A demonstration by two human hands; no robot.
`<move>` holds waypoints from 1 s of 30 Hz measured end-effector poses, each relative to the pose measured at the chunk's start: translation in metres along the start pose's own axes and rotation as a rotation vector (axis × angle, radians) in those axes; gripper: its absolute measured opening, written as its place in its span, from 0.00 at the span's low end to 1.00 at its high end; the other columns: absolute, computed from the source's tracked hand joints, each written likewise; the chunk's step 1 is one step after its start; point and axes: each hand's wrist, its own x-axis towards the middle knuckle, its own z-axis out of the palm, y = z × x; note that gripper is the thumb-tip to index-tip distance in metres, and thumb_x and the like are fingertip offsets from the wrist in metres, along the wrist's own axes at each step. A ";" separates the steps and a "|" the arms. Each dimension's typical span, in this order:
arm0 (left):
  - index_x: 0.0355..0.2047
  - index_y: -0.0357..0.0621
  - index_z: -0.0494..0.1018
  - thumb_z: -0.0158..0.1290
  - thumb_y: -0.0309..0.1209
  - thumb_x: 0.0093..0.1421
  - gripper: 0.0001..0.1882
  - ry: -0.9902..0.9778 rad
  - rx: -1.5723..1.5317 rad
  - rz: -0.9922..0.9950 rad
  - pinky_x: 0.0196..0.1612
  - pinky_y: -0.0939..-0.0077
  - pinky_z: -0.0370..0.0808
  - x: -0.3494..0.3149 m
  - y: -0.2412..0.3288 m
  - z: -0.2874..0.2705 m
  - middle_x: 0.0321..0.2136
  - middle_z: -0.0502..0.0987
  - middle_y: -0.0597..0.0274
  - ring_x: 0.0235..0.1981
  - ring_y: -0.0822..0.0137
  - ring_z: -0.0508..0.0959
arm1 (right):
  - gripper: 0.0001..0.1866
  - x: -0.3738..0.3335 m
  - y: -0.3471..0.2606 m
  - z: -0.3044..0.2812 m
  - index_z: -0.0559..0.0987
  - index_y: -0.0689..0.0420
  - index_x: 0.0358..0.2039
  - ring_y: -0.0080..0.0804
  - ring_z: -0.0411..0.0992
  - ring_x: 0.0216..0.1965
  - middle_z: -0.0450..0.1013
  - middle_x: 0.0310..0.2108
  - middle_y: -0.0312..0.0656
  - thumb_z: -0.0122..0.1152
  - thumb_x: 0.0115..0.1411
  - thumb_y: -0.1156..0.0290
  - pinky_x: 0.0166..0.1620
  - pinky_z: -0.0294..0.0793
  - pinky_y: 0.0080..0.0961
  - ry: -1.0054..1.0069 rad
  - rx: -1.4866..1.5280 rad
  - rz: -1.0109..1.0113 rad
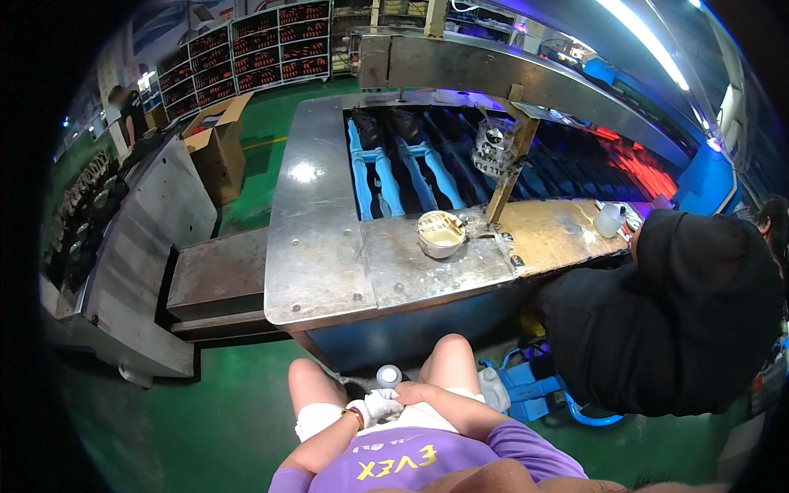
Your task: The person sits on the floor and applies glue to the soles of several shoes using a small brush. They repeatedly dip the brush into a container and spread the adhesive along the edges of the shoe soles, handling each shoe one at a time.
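My left hand (pixel 377 406), in a white glove, lies low over my lap with its fingers curled. My right hand (pixel 409 393) is bare and meets the glove, its fingers pressed together; I cannot make out what either hand holds. Just beyond them, between my knees, shows a grey bottle (pixel 389 376) with a round white top. It overlaps the gloved fingers in view, and I cannot tell whether they grip it. On the metal bench in front stands a white bowl (pixel 441 234) with a flat stick or brush across it.
A machine bed (pixel 417 164) carries rows of light-blue and dark pieces past a steel bench top (pixel 316 246). At right sits a person in black (pixel 657 320), near a blue stool (pixel 538 394). A cardboard box (pixel 218 152) and metal housing (pixel 156 222) stand left.
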 end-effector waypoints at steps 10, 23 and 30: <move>0.35 0.47 0.79 0.60 0.27 0.57 0.05 -0.026 0.161 0.068 0.30 0.73 0.77 0.018 -0.015 -0.015 0.28 0.79 0.63 0.27 0.69 0.80 | 0.23 0.000 -0.002 -0.010 0.82 0.63 0.46 0.51 0.78 0.49 0.79 0.45 0.58 0.59 0.62 0.54 0.51 0.75 0.41 -0.022 -0.014 -0.088; 0.40 0.48 0.81 0.59 0.31 0.57 0.10 -0.097 0.360 0.018 0.36 0.68 0.78 0.000 0.007 0.022 0.31 0.79 0.60 0.33 0.64 0.80 | 0.21 0.002 0.021 -0.001 0.82 0.60 0.48 0.40 0.79 0.46 0.82 0.42 0.49 0.66 0.60 0.58 0.50 0.76 0.36 -0.005 -0.120 -0.118; 0.40 0.48 0.79 0.55 0.37 0.63 0.10 0.068 -0.174 0.106 0.30 0.68 0.80 -0.002 0.015 -0.004 0.31 0.79 0.57 0.28 0.62 0.79 | 0.18 0.004 0.020 -0.013 0.81 0.64 0.42 0.38 0.81 0.34 0.83 0.32 0.46 0.65 0.63 0.60 0.40 0.79 0.36 0.253 0.134 -0.015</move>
